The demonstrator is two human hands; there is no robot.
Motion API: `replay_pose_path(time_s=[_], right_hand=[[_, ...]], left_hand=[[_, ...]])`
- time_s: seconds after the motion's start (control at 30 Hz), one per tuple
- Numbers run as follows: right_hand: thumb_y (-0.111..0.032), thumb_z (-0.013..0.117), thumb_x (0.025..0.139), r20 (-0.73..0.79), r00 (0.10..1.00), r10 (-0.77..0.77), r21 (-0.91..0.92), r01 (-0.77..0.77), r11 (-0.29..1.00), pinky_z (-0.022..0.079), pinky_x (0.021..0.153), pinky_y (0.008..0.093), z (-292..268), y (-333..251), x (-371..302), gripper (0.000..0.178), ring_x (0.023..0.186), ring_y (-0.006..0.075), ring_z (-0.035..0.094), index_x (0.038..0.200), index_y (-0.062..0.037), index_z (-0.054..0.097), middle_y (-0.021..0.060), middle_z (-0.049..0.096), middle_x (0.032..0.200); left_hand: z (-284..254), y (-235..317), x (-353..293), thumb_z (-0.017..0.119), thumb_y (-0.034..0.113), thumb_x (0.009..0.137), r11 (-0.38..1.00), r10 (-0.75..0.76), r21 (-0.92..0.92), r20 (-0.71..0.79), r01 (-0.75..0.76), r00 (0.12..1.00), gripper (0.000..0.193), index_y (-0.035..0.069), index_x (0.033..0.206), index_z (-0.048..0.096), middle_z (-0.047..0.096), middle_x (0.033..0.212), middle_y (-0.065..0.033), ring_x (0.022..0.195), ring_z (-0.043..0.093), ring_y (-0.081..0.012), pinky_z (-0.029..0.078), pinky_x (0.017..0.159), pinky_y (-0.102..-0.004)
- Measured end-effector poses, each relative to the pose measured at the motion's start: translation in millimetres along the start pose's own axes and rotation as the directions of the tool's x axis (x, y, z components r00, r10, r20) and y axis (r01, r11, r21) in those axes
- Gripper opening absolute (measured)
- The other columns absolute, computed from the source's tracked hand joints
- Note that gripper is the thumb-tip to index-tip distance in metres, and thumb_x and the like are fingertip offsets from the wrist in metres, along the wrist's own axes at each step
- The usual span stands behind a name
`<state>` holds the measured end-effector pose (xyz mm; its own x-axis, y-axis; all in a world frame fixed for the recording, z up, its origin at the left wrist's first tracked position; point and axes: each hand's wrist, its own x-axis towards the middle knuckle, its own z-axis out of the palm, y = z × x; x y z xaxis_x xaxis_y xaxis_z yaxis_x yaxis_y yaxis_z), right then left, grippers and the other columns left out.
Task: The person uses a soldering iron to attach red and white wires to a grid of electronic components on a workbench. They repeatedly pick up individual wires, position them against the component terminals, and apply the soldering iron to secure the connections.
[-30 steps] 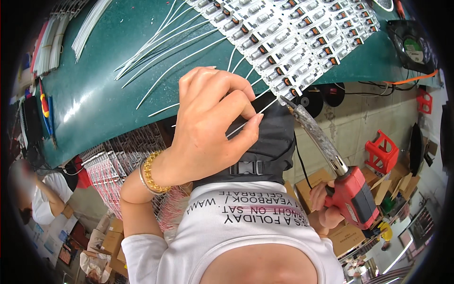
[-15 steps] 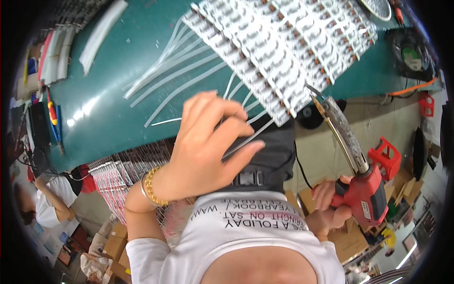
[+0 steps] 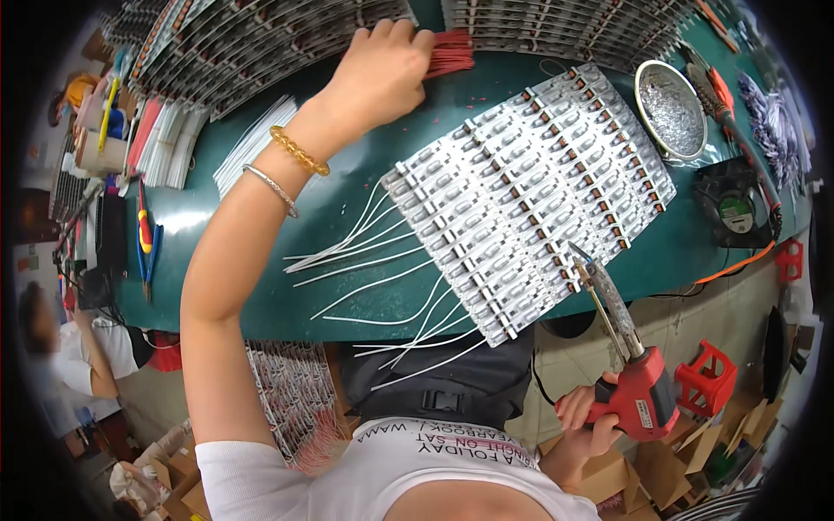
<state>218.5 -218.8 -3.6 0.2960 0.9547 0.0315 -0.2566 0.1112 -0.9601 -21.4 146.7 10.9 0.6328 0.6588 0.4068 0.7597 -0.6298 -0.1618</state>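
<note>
My left hand is stretched to the far side of the bench, its fingers curled down over the left end of a bundle of red wires. Its fingertips are hidden. In my right hand is a red soldering gun, held by its handle, with a metal solder-feed tube beside the hot barrel. The gun's tip points at the near right edge of a panel of white circuit boards, which lies slanted on the bench. White wires trail from the panel's left edge, some hanging over the bench's front edge.
Stacked board panels line the far side. A metal bowl and a small black fan stand right of the panel. White wire bundles and blue-handled pliers lie left. Another person sits at the left.
My left hand has left the white wires near the front edge and reached far across to the red bundle. The view has shifted, showing more bench. My right hand still holds the soldering gun.
</note>
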Motion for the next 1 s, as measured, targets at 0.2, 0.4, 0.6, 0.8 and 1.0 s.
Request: replay_pose_path(time_s=[0.2,0.4,0.6,0.8,1.0], right_hand=[[-0.037,0.047,0.093,-0.07,0.996,-0.058,0.012,0.059,0.998,0.039,0.04,0.0277,-1,6,8,0.055,0.037,0.0127,0.04,0.125,0.0065,0.035,0.0011,0.04,0.047],[-0.04,0.053,0.09,-0.083,0.996,0.038,0.018,-0.037,0.999,0.039,0.045,0.0281,4,1,16,0.063,0.04,0.0133,0.043,0.126,0.0066,0.033,0.0018,0.041,0.048],[-0.04,0.053,0.09,-0.073,0.997,0.007,0.038,-0.005,0.999,0.039,0.045,0.0282,1,5,15,0.062,0.041,0.0135,0.043,0.126,0.0066,0.033,0.0019,0.041,0.048],[-0.039,0.052,0.09,-0.136,0.989,0.05,0.052,-0.043,0.998,0.04,0.045,0.0286,2,4,13,0.06,0.04,0.014,0.043,0.126,0.0056,0.034,0.0023,0.041,0.048],[-0.038,0.052,0.09,-0.096,0.995,0.033,0.047,-0.028,0.998,0.04,0.045,0.0285,6,4,16,0.06,0.039,0.0141,0.042,0.126,0.006,0.033,0.0026,0.041,0.048]], left_hand=[[-3,1,1,0.057,0.008,0.074,0.993,0.05,-0.111,0.207,-0.027,0.977,0.017,0.002,0.09,0.059,0.058,0.089,-0.0137,0.089,0.056,-0.03,0.044,0.081,-0.0389],[0,-2,-3,0.062,0.02,0.079,0.975,0.027,-0.221,-0.019,-0.031,0.999,0.023,0.005,0.096,0.061,0.062,0.089,-0.0144,0.086,0.056,-0.0308,0.045,0.078,-0.0393],[20,-9,4,0.062,0.021,0.081,0.954,-0.151,-0.265,-0.032,0.137,0.988,0.023,0.005,0.097,0.064,0.063,0.09,-0.0121,0.085,0.056,-0.0303,0.044,0.08,-0.0381],[13,-15,0,0.06,0.016,0.081,0.964,-0.097,-0.245,0.029,0.101,0.995,0.016,0.004,0.089,0.067,0.063,0.088,-0.0107,0.082,0.056,-0.0303,0.045,0.075,-0.0393],[12,-20,10,0.059,0.012,0.08,0.923,-0.048,-0.369,0.176,0.112,0.983,0.016,0.002,0.09,0.066,0.062,0.086,-0.0143,0.082,0.056,-0.0322,0.045,0.074,-0.0406]])
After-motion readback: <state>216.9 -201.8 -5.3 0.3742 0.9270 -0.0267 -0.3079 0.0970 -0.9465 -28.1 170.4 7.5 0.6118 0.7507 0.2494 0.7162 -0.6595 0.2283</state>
